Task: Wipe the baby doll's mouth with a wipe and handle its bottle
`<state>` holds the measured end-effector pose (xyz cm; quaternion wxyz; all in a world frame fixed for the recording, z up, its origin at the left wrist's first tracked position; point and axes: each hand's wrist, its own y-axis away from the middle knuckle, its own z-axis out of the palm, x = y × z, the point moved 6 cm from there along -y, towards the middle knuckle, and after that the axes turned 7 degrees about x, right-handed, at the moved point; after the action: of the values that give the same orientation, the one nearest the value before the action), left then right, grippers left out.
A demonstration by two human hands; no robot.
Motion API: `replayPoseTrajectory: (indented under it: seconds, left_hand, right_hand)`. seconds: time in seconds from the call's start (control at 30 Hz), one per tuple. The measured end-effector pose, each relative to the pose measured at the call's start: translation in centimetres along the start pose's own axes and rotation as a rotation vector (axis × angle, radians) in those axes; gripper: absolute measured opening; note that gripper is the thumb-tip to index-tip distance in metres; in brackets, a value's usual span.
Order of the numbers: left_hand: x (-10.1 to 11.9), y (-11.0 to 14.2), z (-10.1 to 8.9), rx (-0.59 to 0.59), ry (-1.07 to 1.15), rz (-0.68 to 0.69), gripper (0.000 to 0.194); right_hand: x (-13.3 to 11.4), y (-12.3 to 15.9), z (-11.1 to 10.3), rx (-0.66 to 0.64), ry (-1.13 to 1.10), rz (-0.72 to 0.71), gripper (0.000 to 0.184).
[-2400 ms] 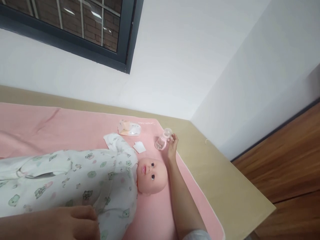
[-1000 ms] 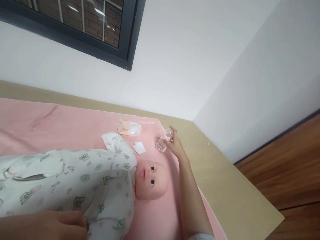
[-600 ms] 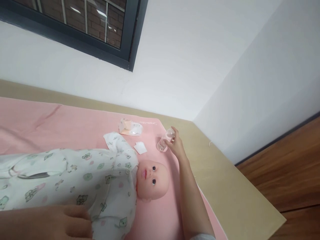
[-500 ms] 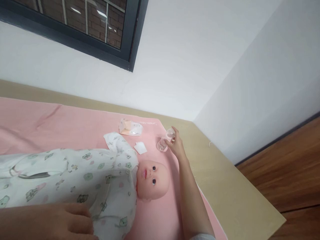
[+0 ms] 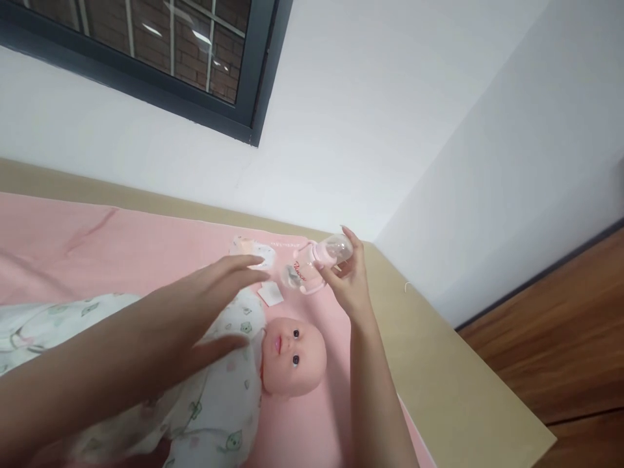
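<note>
My right hand [image 5: 347,273] grips a clear baby bottle [image 5: 308,263] with pink handles and red lettering by its capped end. The bottle is tilted above the pink mat [image 5: 312,416], its base toward the left. My left hand [image 5: 224,299] reaches over the doll's body with fingers and thumb apart, holding nothing, a short way left of the bottle. Below the bottle lies a baby doll [image 5: 295,357], face up, in a white printed outfit [image 5: 234,416]. My left forearm covers part of the outfit.
A white folded piece [image 5: 271,294] lies on the mat beside the doll's head. Behind it is a printed packet [image 5: 266,253], partly covered by my left fingers. The wooden table [image 5: 439,364] meets the white wall [image 5: 341,130] at the back, below a dark-framed window [image 5: 248,117].
My right hand has lifted and tipped the bottle, so its side shows. My left hand has moved up and right from the doll's body toward the bottle, its fingers spreading.
</note>
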<state>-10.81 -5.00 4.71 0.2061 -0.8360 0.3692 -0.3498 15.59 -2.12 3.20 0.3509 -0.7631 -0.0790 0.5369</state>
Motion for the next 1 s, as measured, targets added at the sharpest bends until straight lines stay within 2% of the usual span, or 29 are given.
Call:
replayPoseTrajectory:
  seconds: [0.07,0.2,0.33,0.47,0.57,0.77,0.9,1.0]
  left_hand:
    - [-0.1,-0.9,0.6,-0.012,-0.013,-0.027,0.045]
    - [-0.7,-1.1,1.1,0.114,-0.052,-0.163,0.048]
    - [0.4,-0.9,1.2,0.128,-0.049,-0.204,0.052]
    - [1.3,-1.0,1.0,0.14,-0.099,-0.22,0.059]
    - [1.0,-1.1,1.1,0.148,-0.134,-0.228,0.063]
    - [0.4,-1.4,1.6,0.096,-0.111,-0.128,0.062]
    - [-1.0,-1.9,1.0,0.078,-0.146,-0.117,0.061]
    - [-3.3,-2.2,-0.3,0.092,-0.124,-0.213,0.054]
  right_hand:
    - [-2.3,0.9,1.5,-0.047,-0.019,-0.02,0.08]
    - [-5.4,3.2,4.4,-0.142,-0.067,-0.028,0.078]
    - [-6.8,5.2,6.5,-0.198,-0.09,-0.044,0.075]
    - [-6.8,5.9,7.3,-0.2,-0.104,-0.04,0.074]
    - [-6.7,6.0,7.5,-0.205,-0.117,-0.036,0.073]
    - [-7.3,5.9,6.8,-0.163,-0.145,0.004,0.072]
    - [-7.6,4.8,5.1,-0.059,-0.129,-0.028,0.072]
    - [-5.5,2.8,3.2,0.06,-0.083,-0.059,0.069]
